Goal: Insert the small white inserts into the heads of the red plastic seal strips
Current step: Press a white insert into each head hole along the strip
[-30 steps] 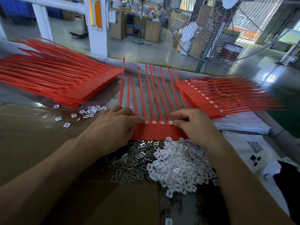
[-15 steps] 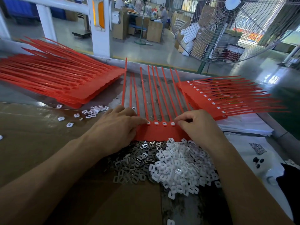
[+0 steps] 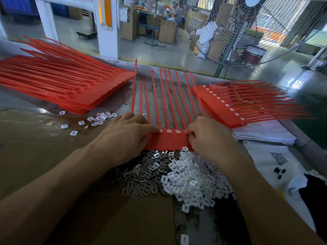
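both hands rest on the joined sheet of red seal strips [image 3: 168,140] at mid-table, tails pointing to 12 o'clock. the left hand [image 3: 127,135] presses an extended finger at the row of heads; the right hand [image 3: 207,137] has curled fingertips there, whether pinching an insert i cannot tell. the white inserts [image 3: 191,181] heaped at 6 o'clock look light, rigid and skittish; pinch them by their edges.

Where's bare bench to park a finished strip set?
Bare cardboard left of the left hand, below the loose inserts. More cardboard near edge, left of the white pile. Crowded: metal clips and white pile centre, red stacks both sides, papers right.
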{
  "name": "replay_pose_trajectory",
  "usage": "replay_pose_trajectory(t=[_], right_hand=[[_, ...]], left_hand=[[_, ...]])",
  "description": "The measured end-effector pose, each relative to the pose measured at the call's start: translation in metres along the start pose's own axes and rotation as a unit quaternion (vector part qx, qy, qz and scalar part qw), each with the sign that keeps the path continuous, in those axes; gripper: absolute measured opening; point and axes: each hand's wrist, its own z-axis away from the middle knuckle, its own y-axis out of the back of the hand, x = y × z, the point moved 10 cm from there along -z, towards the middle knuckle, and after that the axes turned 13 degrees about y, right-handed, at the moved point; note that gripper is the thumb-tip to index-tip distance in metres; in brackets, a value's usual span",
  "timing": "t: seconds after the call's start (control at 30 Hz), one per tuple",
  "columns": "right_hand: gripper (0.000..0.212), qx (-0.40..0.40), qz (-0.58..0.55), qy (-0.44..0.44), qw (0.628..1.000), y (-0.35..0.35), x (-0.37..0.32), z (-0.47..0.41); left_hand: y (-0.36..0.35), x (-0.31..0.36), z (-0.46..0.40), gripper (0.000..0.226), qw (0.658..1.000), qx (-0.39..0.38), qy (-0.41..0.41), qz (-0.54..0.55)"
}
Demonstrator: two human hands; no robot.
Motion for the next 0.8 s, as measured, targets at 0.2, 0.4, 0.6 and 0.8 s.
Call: replay_pose_trajectory(t=[0.2, 0.4, 0.6, 0.8], right_hand=[[0.017, -0.016, 0.034, -0.014, 0.999, 0.001, -0.006, -0.002], [0.017, 0.003, 0.025, -0.020, 0.999, 0.002, -0.010, -0.006], [0.022, -0.006, -0.018, -0.030, 0.999, 0.003, -0.001, -0.006], [0.025, 0.007, -0.052, -0.016, 0.999, 0.001, 0.001, 0.001]], left_hand=[[0.000, 0.000, 0.000, 0.045, 1.000, -0.002, -0.002, 0.000], [-0.001, 0.000, 0.000, 0.045, 1.000, -0.007, 0.004, -0.005], [0.001, 0.002, 0.001, 0.046, 1.000, -0.004, 0.003, -0.010], [-0.001, 0.000, 0.000, 0.045, 1.000, -0.008, 0.005, -0.001]])
